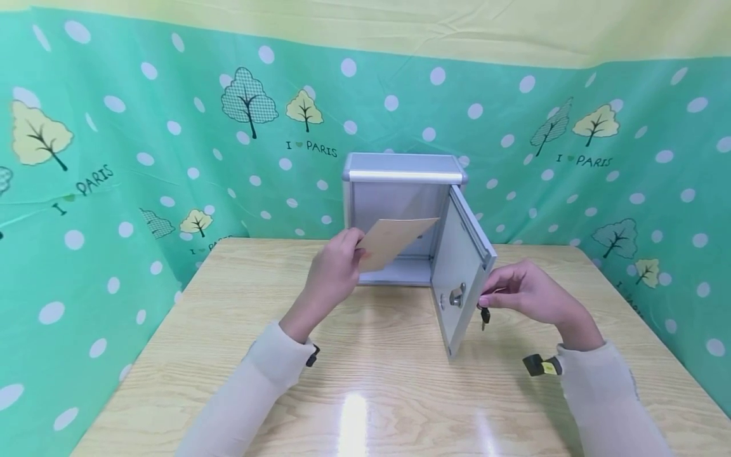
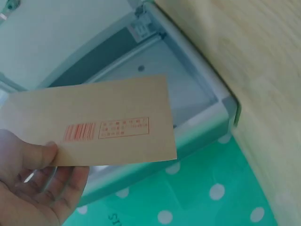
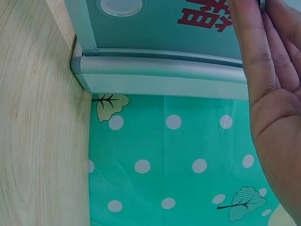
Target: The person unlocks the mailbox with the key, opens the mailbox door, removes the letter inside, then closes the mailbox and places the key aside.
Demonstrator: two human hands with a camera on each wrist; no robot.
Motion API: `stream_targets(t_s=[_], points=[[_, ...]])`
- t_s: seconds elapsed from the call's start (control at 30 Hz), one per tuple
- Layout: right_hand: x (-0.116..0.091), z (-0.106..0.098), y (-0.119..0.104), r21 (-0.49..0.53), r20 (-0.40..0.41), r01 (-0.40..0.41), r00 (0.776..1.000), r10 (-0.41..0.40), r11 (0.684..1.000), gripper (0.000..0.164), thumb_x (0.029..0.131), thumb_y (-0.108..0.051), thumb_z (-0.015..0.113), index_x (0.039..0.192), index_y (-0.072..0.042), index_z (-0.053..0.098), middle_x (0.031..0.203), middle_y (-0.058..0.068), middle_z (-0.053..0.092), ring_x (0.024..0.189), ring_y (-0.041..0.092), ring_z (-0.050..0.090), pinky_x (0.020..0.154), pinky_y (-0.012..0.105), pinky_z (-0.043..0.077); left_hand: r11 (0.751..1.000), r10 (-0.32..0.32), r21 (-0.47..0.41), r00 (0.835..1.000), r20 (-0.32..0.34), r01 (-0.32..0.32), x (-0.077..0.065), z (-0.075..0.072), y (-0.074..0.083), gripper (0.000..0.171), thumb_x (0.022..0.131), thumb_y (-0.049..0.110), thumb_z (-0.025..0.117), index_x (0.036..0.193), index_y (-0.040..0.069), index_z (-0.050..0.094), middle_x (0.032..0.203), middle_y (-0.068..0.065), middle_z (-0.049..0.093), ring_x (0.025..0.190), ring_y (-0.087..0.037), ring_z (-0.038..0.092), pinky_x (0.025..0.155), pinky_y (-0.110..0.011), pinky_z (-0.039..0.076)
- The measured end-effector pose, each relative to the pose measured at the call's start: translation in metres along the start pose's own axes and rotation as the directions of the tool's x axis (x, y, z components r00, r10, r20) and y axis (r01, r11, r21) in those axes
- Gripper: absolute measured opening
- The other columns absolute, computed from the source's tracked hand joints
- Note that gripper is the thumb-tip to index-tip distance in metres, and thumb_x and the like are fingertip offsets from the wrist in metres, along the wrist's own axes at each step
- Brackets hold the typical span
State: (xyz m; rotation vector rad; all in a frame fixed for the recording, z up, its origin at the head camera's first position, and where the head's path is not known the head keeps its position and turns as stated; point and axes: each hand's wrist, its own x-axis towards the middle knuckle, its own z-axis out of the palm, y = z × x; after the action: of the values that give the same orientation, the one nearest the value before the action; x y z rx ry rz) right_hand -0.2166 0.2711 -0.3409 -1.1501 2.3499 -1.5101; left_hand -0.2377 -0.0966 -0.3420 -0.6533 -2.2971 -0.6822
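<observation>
A brown paper envelope (image 1: 394,240) is pinched in my left hand (image 1: 335,270), tilted in front of the opening of a grey metal box (image 1: 405,166). Red bars and a red printed frame show on the envelope (image 2: 120,101) in the left wrist view. The box's door (image 1: 462,260) stands swung out to the right, with a lock latch (image 1: 457,295) on its inner face. My right hand (image 1: 528,292) pinches a key at the door's outer side, and a second key (image 1: 485,315) dangles below. The fingers hide the gripped key.
The box stands on a wooden table (image 1: 257,279), against a green dotted cloth (image 1: 308,197) at the back. Red characters (image 3: 204,16) mark the door's outer face. A black wrist strap (image 1: 539,365) sits at the right sleeve.
</observation>
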Motion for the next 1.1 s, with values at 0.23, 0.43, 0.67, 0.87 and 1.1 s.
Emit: stream_targets(t_s=[0.23, 0.43, 0.67, 0.87, 1.1], points=[[-0.002, -0.001, 0.002, -0.003, 0.0, 0.002, 1.0, -0.002, 1.0, 0.018, 0.09, 0.013, 0.069, 0.099, -0.001, 0.075, 0.092, 0.016, 0.075, 0.081, 0.013, 0.073, 0.072, 0.031, 0.064, 0.999, 0.014, -0.05, 0.999, 0.03, -0.013, 0.002, -0.023, 0.001, 0.015, 0.092, 0.002, 0.075, 0.101, 0.001, 0.063, 0.09, -0.009, 0.065, 0.08, -0.023, 0.065, 0.068, -0.033, 0.06], [-0.003, -0.001, 0.002, -0.005, -0.006, -0.002, 1.0, 0.002, 1.0, 0.018, 0.089, 0.013, 0.07, 0.098, -0.002, 0.075, 0.092, 0.016, 0.075, 0.08, 0.013, 0.073, 0.071, 0.03, 0.064, 0.992, 0.059, -0.11, 0.998, 0.021, -0.057, 0.004, -0.044, 0.005, 0.012, 0.093, -0.002, 0.072, 0.101, 0.001, 0.063, 0.089, -0.009, 0.064, 0.079, -0.023, 0.062, 0.067, -0.032, 0.058], [-0.004, -0.001, 0.001, -0.017, -0.017, -0.024, 1.0, 0.024, 1.0, 0.017, 0.09, 0.012, 0.07, 0.098, -0.002, 0.075, 0.091, 0.016, 0.075, 0.08, 0.012, 0.073, 0.072, 0.029, 0.064, 0.971, 0.135, -0.202, 0.991, 0.027, -0.127, 0.008, -0.064, -0.009, 0.019, 0.091, -0.006, 0.072, 0.107, 0.0, 0.064, 0.093, -0.009, 0.068, 0.083, -0.021, 0.066, 0.072, -0.03, 0.06], [-0.004, -0.001, -0.002, -0.022, -0.02, -0.02, 1.0, 0.02, 1.0, 0.017, 0.09, 0.012, 0.069, 0.097, -0.002, 0.075, 0.09, 0.02, 0.074, 0.08, 0.012, 0.072, 0.071, 0.027, 0.063, 0.961, 0.097, -0.263, 0.995, 0.014, -0.09, 0.008, -0.081, -0.024, 0.02, 0.09, -0.008, 0.073, 0.106, 0.001, 0.065, 0.094, -0.009, 0.07, 0.083, -0.019, 0.067, 0.072, -0.03, 0.062], [-0.004, 0.0, -0.004, -0.01, -0.009, -0.026, 1.0, 0.026, 1.0, 0.015, 0.091, 0.012, 0.069, 0.098, 0.0, 0.075, 0.092, 0.014, 0.075, 0.081, 0.012, 0.072, 0.073, 0.028, 0.064, 0.96, 0.003, -0.279, 1.0, 0.014, 0.001, 0.007, -0.095, -0.038, 0.019, 0.091, -0.004, 0.073, 0.106, 0.001, 0.064, 0.09, -0.009, 0.07, 0.081, -0.019, 0.066, 0.071, -0.036, 0.062]])
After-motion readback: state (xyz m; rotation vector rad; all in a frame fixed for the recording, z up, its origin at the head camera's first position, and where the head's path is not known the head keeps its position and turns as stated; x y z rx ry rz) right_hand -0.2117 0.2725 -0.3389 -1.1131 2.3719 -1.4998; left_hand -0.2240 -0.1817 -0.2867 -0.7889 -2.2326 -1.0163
